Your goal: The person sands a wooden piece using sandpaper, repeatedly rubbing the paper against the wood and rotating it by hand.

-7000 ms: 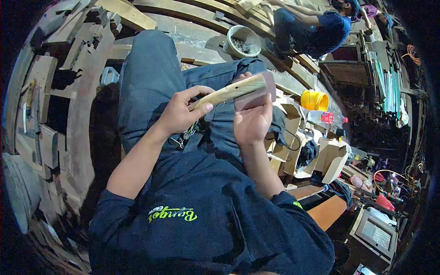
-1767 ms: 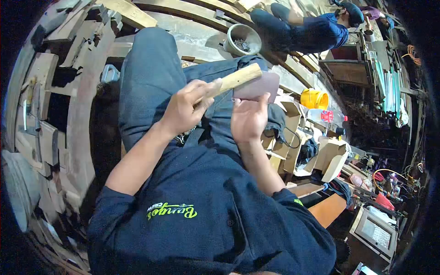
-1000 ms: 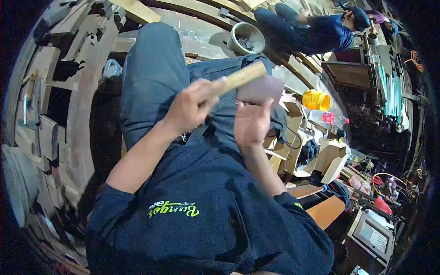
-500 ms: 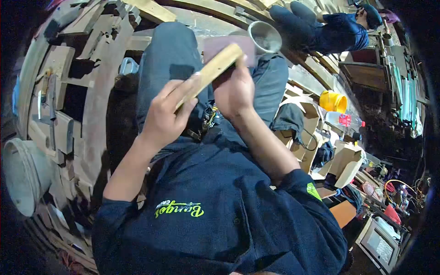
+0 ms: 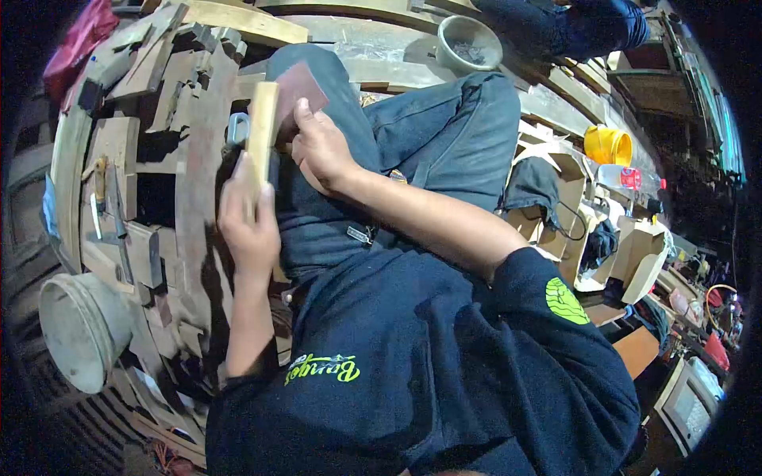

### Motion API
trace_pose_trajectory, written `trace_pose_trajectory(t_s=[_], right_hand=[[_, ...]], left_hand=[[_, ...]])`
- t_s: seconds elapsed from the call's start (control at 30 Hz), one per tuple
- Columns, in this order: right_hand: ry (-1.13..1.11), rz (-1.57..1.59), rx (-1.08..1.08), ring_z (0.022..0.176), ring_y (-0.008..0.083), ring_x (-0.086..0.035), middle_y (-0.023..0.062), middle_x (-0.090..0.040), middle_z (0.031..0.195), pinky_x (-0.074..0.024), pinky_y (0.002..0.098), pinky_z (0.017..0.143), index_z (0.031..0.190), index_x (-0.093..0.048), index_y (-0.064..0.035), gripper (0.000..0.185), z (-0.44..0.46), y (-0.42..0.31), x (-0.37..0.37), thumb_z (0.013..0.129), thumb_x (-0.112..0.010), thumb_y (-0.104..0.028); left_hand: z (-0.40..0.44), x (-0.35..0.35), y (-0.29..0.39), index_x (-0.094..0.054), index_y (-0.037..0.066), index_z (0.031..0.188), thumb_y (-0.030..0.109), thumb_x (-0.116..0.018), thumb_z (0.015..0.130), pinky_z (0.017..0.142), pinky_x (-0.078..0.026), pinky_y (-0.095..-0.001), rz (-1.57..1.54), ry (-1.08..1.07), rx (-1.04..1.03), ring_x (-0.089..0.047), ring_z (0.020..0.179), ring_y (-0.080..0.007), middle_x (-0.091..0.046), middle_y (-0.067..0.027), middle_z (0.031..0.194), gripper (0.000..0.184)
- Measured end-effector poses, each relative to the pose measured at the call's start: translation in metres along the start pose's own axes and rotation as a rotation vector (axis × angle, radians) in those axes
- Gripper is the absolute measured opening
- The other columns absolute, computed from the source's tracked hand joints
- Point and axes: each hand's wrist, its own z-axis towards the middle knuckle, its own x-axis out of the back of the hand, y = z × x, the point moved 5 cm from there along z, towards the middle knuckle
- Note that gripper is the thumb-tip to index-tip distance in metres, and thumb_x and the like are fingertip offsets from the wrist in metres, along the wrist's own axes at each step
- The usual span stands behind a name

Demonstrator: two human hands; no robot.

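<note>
My left hand is closed around the lower end of a short, pale wooden strip, which stands nearly upright in the picture and is slightly blurred. In my right hand is a reddish-brown sheet of sandpaper, pinched with the thumb on top. The sheet lies just right of the strip's upper part; whether the two touch I cannot tell. Both hands are over my left thigh, and the right forearm crosses my lap. The right fingers are partly hidden under the sheet.
Wood scraps and a handled tool lie left, above a whitish bucket. A grey bucket stands beyond my knees, near another person's dark clothing. To the right are a yellow container, a plastic bottle and cardboard boxes.
Both hands have moved left, from between my knees to over my left thigh. The wooden strip has turned from slanted to nearly upright. The sandpaper shows more fully, and the whole view has shifted.
</note>
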Motion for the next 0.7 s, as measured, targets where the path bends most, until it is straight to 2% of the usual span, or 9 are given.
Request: trace_pose_trajectory(t_s=[0.1,0.17,0.3,0.37,0.47,0.5,0.57,0.67,0.7], right_hand=[[-0.064,0.295,-0.017,0.108,0.0223,-0.06,0.0119,-0.062,0.118,-0.0474,0.0389,0.096,0.125,-0.053,-0.0013,0.047,-0.005,-0.008,-0.025,0.106,-0.037,-0.042],[-0.133,0.074,-0.169,0.107,0.022,-0.06,0.0125,-0.061,0.118,-0.0483,0.0385,0.093,0.124,-0.054,-0.001,0.047,0.014,0.03,-0.015,0.106,-0.037,-0.042],[-0.226,0.054,-0.011,0.104,0.0198,-0.06,0.0111,-0.064,0.113,-0.0468,0.0357,0.091,0.12,-0.056,0.001,0.047,-0.005,0.005,-0.019,0.106,-0.04,-0.04],[-0.165,0.121,-0.014,0.091,0.0157,-0.061,0.0057,-0.064,0.105,-0.0484,0.0313,0.081,0.121,-0.056,-0.0011,0.047,-0.001,0.014,-0.012,0.105,-0.042,-0.043],[-0.16,-0.201,-0.166,0.075,0.0095,-0.056,0.0033,-0.063,0.094,-0.043,0.0247,0.059,0.116,-0.059,-0.0043,0.046,-0.007,0.013,-0.011,0.103,-0.044,-0.047],[-0.201,-0.133,0.014,0.071,0.0095,-0.055,0.0037,-0.063,0.088,-0.0427,0.0255,0.057,0.112,-0.061,-0.0042,0.047,-0.001,0.012,-0.024,0.103,-0.044,-0.048],[-0.185,-0.227,-0.146,0.081,0.0122,-0.059,0.0062,-0.066,0.091,-0.0465,0.0287,0.074,0.113,-0.061,-0.0024,0.051,0.001,0.018,-0.003,0.103,-0.043,-0.048],[-0.188,-0.062,0.162,0.084,0.013,-0.059,0.0069,-0.066,0.101,-0.0476,0.0293,0.079,0.114,-0.061,0.0013,0.055,-0.006,0.001,-0.015,0.104,-0.039,-0.048],[-0.27,-0.044,-0.025,0.085,0.0132,-0.059,0.0066,-0.066,0.101,-0.0483,0.03,0.079,0.114,-0.061,0.0016,0.054,-0.006,0.002,-0.016,0.105,-0.039,-0.047]], left_hand=[[-0.01,-0.001,0.013,-0.051,-0.006,0.136,0.004,-0.055,0.097,0.106,-0.04,-0.0372,0.046,-0.083,-0.039,-0.055,0.125,-0.0285,-0.058,-0.0208,0.133,0.041],[0.004,0.015,-0.006,-0.054,-0.004,0.134,0.002,-0.058,0.092,0.099,-0.046,-0.0402,0.161,0.092,-0.011,-0.06,0.115,-0.0369,-0.061,-0.0241,0.125,0.042],[-0.008,0.006,-0.005,-0.054,-0.004,0.134,0.003,-0.059,0.091,0.095,-0.046,-0.0425,0.084,0.136,-0.089,-0.06,0.111,-0.038,-0.063,-0.0228,0.122,0.044],[-0.02,0.003,0.004,-0.052,-0.005,0.136,0.004,-0.057,0.095,0.104,-0.042,-0.0383,0.132,-0.06,-0.007,-0.057,0.123,-0.0311,-0.059,-0.0214,0.131,0.042],[-0.008,0.014,-0.027,-0.053,-0.006,0.134,0.006,-0.057,0.096,0.104,-0.042,-0.0387,0.095,0.156,0.066,-0.055,0.125,-0.0282,-0.059,-0.0196,0.132,0.04],[-0.004,0.013,-0.028,-0.053,-0.006,0.134,0.006,-0.056,0.096,0.107,-0.04,-0.0393,-0.153,0.201,0.153,-0.053,0.126,-0.0273,-0.058,-0.0186,0.134,0.04],[-0.009,0.005,-0.01,-0.053,-0.006,0.134,0.006,-0.056,0.096,0.108,-0.038,-0.0399,0.055,0.114,-0.027,-0.053,0.127,-0.0289,-0.058,-0.0197,0.134,0.04],[-0.016,-0.002,0.0,-0.053,-0.007,0.134,0.006,-0.056,0.096,0.108,-0.039,-0.0402,0.142,0.038,-0.031,-0.053,0.128,-0.0305,-0.057,-0.0216,0.134,0.04],[-0.009,0.003,-0.005,-0.052,-0.007,0.134,0.006,-0.056,0.096,0.108,-0.039,-0.0401,0.224,0.061,-0.05,-0.053,0.128,-0.0302,-0.057,-0.0213,0.135,0.041]])
